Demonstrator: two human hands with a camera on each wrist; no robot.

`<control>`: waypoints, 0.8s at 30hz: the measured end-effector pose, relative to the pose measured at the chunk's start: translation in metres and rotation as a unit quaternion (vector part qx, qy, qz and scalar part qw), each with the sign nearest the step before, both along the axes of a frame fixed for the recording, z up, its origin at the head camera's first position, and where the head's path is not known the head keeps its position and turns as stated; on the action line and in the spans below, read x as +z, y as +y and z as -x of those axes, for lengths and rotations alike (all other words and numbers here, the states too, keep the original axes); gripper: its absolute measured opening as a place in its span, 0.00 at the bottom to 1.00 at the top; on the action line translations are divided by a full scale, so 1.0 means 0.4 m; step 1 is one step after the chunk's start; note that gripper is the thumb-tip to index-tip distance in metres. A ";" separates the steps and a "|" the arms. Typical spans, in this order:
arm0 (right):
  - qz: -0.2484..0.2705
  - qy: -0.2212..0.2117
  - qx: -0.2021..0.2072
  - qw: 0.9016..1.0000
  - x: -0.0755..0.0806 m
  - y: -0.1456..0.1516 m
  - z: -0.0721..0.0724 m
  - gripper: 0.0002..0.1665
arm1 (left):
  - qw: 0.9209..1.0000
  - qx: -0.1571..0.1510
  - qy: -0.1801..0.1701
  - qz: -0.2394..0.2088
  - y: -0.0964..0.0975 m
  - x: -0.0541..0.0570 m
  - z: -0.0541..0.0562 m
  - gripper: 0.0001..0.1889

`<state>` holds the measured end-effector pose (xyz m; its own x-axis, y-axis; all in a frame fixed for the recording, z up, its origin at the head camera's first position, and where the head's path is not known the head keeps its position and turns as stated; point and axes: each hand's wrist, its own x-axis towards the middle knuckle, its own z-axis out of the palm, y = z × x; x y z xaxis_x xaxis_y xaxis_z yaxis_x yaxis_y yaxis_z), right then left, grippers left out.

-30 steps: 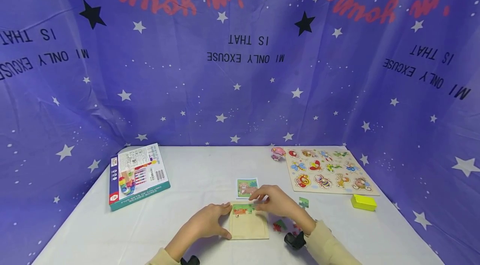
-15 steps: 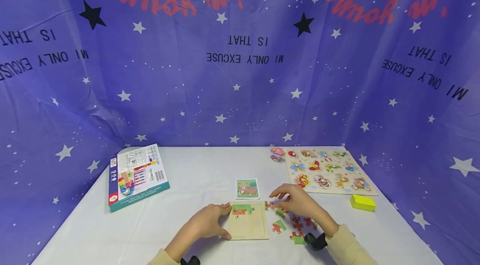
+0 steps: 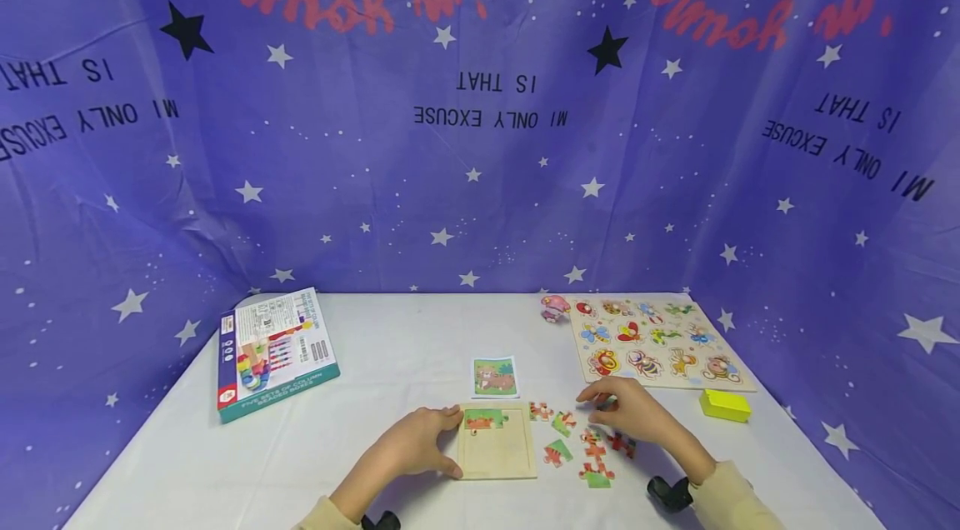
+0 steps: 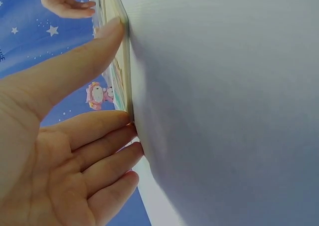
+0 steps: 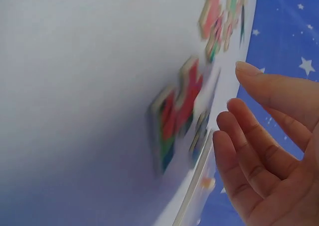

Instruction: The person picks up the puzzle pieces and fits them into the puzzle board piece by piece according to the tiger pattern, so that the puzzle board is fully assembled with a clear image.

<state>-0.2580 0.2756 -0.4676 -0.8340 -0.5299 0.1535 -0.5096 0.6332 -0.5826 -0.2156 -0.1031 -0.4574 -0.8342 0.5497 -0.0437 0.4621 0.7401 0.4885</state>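
A shallow square wooden puzzle tray lies flat near the table's front. Joined jigsaw pieces with green and orange print fill its upper left corner. My left hand rests along the tray's left edge, thumb at the near corner; in the left wrist view its straight fingers touch the side. To the right of the tray lie several loose jigsaw pieces, red and green. Above them hovers my right hand, fingers loosely bent, thumb apart, nothing between them. The right wrist view shows a red-green piece beside those fingers.
A picture card lies just beyond the tray. At the back right are an insect peg puzzle board, a pink figurine and a yellow block. A boxed bead set sits at left. Purple star-print cloth hangs behind.
My right hand has moved from the tray's upper right corner rightward over the loose pieces, which are now uncovered. My left hand stays at the tray's edge.
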 end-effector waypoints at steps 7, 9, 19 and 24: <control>-0.018 0.007 -0.024 1.000 0.001 0.042 0.003 0.15 | 1.000 0.003 -0.001 0.002 0.001 0.004 -0.003 0.44; -0.019 0.015 -0.030 0.999 -0.001 0.051 0.005 0.16 | 1.000 0.003 0.000 0.002 0.001 0.005 -0.004 0.43; -0.032 0.014 -0.049 0.998 -0.011 0.057 0.013 0.18 | 1.000 0.005 -0.003 -0.001 0.000 0.000 -0.002 0.44; -0.027 0.013 -0.047 0.998 -0.017 0.056 0.018 0.19 | 1.000 0.006 -0.002 0.000 0.000 -0.002 -0.002 0.44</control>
